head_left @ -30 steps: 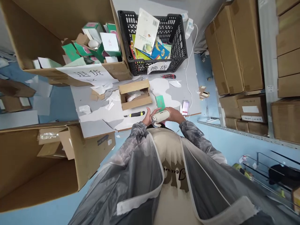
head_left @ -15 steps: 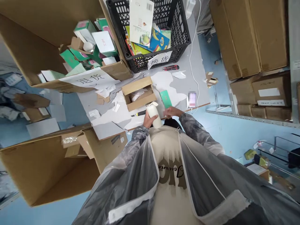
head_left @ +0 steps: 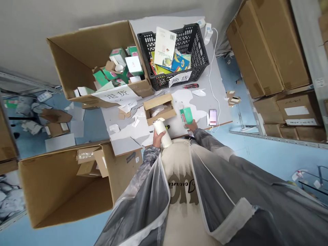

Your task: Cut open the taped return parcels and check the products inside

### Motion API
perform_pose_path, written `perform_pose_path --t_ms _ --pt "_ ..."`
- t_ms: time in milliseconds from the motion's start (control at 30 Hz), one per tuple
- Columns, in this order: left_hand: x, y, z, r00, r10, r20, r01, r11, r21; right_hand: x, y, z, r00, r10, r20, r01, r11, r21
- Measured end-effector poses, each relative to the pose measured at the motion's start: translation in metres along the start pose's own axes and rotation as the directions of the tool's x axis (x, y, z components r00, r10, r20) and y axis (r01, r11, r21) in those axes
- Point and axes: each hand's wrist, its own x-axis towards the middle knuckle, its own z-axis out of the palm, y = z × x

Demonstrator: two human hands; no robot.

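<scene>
My left hand point(head_left: 157, 139) is wrapped round a white cylindrical bottle point(head_left: 164, 135), which tilts in front of my chest with its top toward the cardboard box. At the table's front edge my right hand point(head_left: 191, 126) grips the near end of a small green box point(head_left: 188, 115); a pale, pinkish side of this box shows on its left. Just beyond the bottle lies an opened small cardboard box point(head_left: 159, 108) with clear plastic wrap inside. Part of a yellow and black cutter point(head_left: 167, 127) shows between the bottle and the green box.
At the back stand a big carton point(head_left: 84, 51) of green and white boxes and a black crate point(head_left: 197, 61) of books. A red and black cutter point(head_left: 191, 86) and a phone point(head_left: 212, 118) on a white cable lie to the right. Another large carton point(head_left: 66, 191) stands at left.
My right hand has come onto the green box, which has turned so its pale side shows. The bottle stays in my left hand. The camera view has tilted up and shifted left.
</scene>
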Motion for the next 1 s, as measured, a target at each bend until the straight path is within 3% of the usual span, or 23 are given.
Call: perform_pose_path --t_ms 133,200,267,333,467,600,767,900,1000 --pt "-0.003 -0.004 -0.004 1.000 -0.005 -0.001 0.005 0.999 -0.046 0.003 0.021 -0.006 0.979 0.200 -0.037 -0.175 0.921 0.348" --pt "-0.003 -0.005 -0.006 1.000 -0.021 -0.002 0.021 0.997 -0.077 0.004 0.031 -0.018 0.981 0.187 -0.056 -0.144 0.888 0.438" --pt "-0.002 -0.006 -0.007 1.000 -0.021 -0.005 0.020 0.995 -0.098 0.001 0.039 -0.032 0.993 0.058 -0.105 -0.011 0.917 0.399" --pt "-0.001 -0.006 -0.007 1.000 0.024 -0.019 -0.026 0.993 -0.115 -0.005 0.042 -0.047 0.976 -0.120 -0.181 0.169 0.945 0.281" --pt "0.004 0.009 0.002 0.985 0.171 0.010 -0.164 0.956 -0.243 -0.026 0.035 -0.067 0.850 -0.455 -0.263 0.484 0.873 0.052" --pt "0.001 0.050 0.020 0.943 0.330 0.048 -0.277 0.854 -0.440 -0.047 0.015 -0.075 0.752 -0.571 -0.330 0.593 0.804 -0.040" --pt "-0.026 0.124 0.034 0.895 0.443 -0.050 -0.384 0.707 -0.594 -0.062 0.002 -0.082 0.722 -0.584 -0.372 0.610 0.790 -0.056" --pt "-0.051 0.169 0.040 0.839 0.524 -0.149 -0.505 0.646 -0.573 -0.070 0.003 -0.086 0.705 -0.590 -0.394 0.622 0.781 -0.055" --pt "-0.060 0.180 0.050 0.770 0.616 -0.165 -0.610 0.636 -0.473 -0.075 -0.001 -0.087 0.669 -0.642 -0.374 0.658 0.746 -0.104"
